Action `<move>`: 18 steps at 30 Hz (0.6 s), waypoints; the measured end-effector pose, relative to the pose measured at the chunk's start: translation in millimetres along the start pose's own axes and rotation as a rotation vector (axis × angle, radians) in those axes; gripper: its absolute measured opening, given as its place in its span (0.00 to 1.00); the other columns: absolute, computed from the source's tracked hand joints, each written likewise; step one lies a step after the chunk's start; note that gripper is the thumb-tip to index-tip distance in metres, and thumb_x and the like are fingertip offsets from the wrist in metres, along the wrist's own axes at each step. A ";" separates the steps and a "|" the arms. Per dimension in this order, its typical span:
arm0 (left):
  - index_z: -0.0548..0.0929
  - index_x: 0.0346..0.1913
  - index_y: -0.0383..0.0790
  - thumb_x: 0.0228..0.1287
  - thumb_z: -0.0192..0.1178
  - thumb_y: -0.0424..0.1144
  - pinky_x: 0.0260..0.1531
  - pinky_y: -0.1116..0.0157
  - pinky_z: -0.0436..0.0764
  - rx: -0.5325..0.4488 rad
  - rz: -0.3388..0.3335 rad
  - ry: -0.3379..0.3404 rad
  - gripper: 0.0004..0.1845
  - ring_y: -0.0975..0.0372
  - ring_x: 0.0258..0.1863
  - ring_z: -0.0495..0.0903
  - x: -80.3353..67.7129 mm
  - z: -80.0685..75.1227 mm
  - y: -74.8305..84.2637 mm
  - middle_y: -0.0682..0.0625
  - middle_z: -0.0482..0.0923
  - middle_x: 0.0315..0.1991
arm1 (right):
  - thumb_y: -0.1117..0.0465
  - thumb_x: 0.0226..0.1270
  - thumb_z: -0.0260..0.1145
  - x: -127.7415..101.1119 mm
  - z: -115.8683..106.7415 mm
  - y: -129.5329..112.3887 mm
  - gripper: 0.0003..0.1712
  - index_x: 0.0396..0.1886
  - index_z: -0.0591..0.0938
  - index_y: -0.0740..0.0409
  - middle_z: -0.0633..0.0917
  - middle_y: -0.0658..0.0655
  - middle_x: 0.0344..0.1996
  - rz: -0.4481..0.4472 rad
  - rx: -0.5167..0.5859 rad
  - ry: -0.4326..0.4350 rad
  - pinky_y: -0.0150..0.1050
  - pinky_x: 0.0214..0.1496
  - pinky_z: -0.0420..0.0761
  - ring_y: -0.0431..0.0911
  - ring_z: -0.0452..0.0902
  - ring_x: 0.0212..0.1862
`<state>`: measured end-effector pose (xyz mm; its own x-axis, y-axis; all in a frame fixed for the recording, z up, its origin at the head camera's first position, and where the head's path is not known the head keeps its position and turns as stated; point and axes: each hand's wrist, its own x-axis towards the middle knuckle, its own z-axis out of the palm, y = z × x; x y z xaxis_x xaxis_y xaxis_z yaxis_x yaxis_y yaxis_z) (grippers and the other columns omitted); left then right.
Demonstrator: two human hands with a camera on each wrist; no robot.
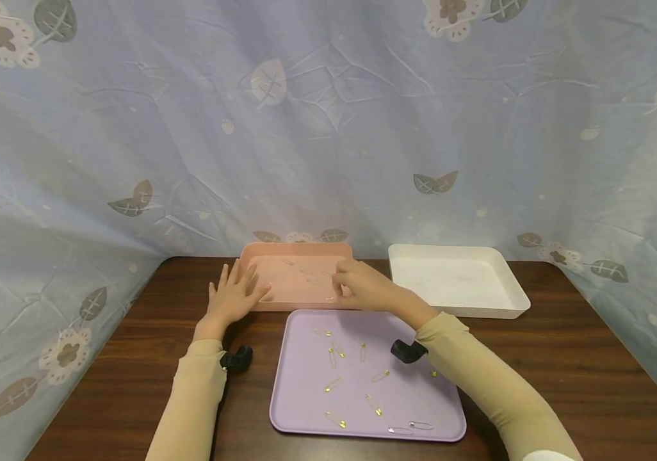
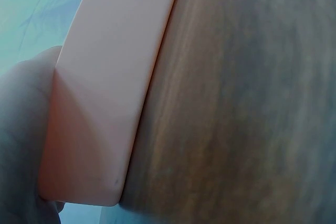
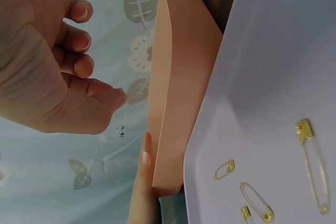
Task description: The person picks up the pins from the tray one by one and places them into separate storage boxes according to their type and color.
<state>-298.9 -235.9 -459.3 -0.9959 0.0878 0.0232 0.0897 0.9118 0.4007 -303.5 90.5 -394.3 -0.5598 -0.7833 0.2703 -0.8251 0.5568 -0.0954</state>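
Between thumb and forefinger, my right hand (image 1: pixel 367 285) pinches a silver safety pin (image 3: pixel 121 124), which hangs down over the right part of the peach tray (image 1: pixel 294 307). Several silver safety pins (image 1: pixel 310 273) lie inside that tray. My left hand (image 1: pixel 230 301) rests at the tray's left end with its fingers spread, the thumb along the near rim. Closer to me, the lilac tray (image 1: pixel 300 358) carries several gold-headed safety pins (image 1: pixel 374 404), scattered about, plus two silver safety pins (image 1: pixel 421 425) near its front edge. My right forearm covers part of its right side.
A shallow white tray (image 1: pixel 455 282) stands at the back right, beside my right hand. All three trays sit on a dark wooden table (image 1: pixel 565 358). A pale blue patterned cloth (image 1: pixel 328 128) hangs behind and at both sides.
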 end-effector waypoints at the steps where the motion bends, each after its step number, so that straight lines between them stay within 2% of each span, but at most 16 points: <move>1: 0.47 0.78 0.54 0.66 0.41 0.72 0.66 0.28 0.38 0.001 0.001 0.001 0.45 0.41 0.77 0.29 -0.1 -0.1 0.0 0.40 0.33 0.80 | 0.62 0.53 0.70 3.2 1.1 0.9 0.06 0.24 0.79 0.52 0.71 0.49 0.28 0.008 0.002 -0.005 0.36 0.37 0.68 0.42 0.64 0.32; 6: 0.47 0.78 0.53 0.66 0.42 0.71 0.66 0.28 0.38 -0.002 0.001 -0.001 0.44 0.40 0.77 0.29 -0.7 -1.1 0.1 0.40 0.32 0.80 | 0.63 0.52 0.70 19.6 7.2 4.5 0.06 0.24 0.79 0.52 0.73 0.49 0.29 0.035 0.013 -0.004 0.36 0.38 0.70 0.43 0.65 0.33; 12: 0.47 0.78 0.54 0.66 0.42 0.71 0.66 0.28 0.38 -0.001 -0.004 -0.002 0.44 0.40 0.77 0.29 -0.5 -1.3 -0.1 0.41 0.31 0.80 | 0.66 0.50 0.68 39.9 14.8 5.2 0.04 0.23 0.80 0.55 0.74 0.51 0.29 0.014 -0.036 0.048 0.39 0.41 0.72 0.45 0.69 0.37; 18: 0.47 0.78 0.55 0.66 0.42 0.72 0.66 0.28 0.38 0.001 -0.006 -0.002 0.44 0.41 0.78 0.29 0.0 -1.0 0.5 0.41 0.32 0.80 | 0.62 0.51 0.68 58.2 20.8 5.2 0.04 0.24 0.80 0.51 0.78 0.50 0.30 0.086 -0.094 0.069 0.42 0.43 0.74 0.45 0.74 0.38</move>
<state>-298.9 -235.8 -458.2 -0.9964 0.0832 0.0185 0.0837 0.9126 0.4001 -341.9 42.1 -398.9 -0.6189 -0.7127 0.3302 -0.7618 0.6471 -0.0314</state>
